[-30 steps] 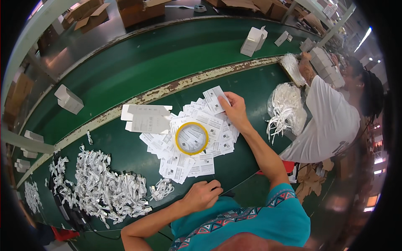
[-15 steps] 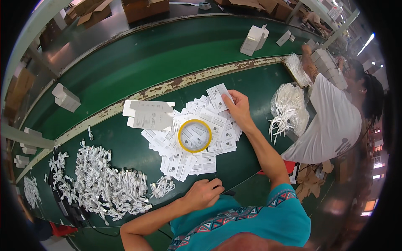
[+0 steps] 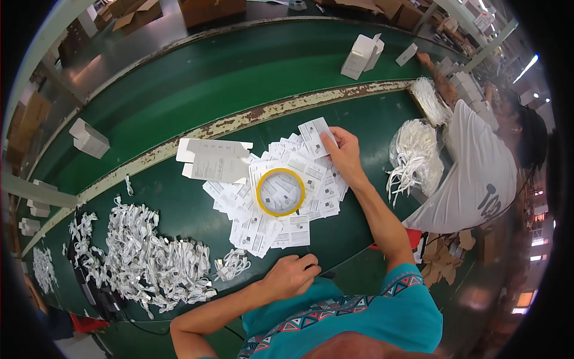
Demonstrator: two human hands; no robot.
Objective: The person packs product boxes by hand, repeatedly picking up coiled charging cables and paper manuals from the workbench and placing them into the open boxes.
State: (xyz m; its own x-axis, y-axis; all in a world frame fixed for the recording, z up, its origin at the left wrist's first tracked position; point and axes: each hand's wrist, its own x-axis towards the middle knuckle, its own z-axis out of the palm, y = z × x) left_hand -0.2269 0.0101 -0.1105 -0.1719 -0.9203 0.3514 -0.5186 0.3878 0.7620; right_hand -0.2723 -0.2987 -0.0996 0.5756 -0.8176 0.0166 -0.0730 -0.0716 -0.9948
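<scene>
My right hand [image 3: 344,151] pinches a small white printed leaflet [image 3: 315,136] at its right edge, over the back of a spread heap of similar leaflets [image 3: 290,232]. A yellow-rimmed roll of tape [image 3: 281,213] lies flat on the heap, with leaflets showing through its centre. My left hand [image 3: 292,276] rests curled at the table's near edge, just in front of the heap; nothing shows in its fingers. Left of the heap lies a flattened white carton [image 3: 216,161]. A few bundled white cables [image 3: 232,265] sit to the left of my left hand.
A large pile of white cables [image 3: 155,257] covers the table's left. Bagged white cables [image 3: 415,152] lie at right, beside a co-worker in a white shirt [image 3: 472,173]. Past a worn raised rail [image 3: 263,116], the green belt carries white boxes [image 3: 360,58], including one at left [image 3: 89,139].
The co-worker's hand at right has reached farther out over the belt. The white box at left has shifted slightly left. Both my hands stay nearly still, the leaflet still in the right.
</scene>
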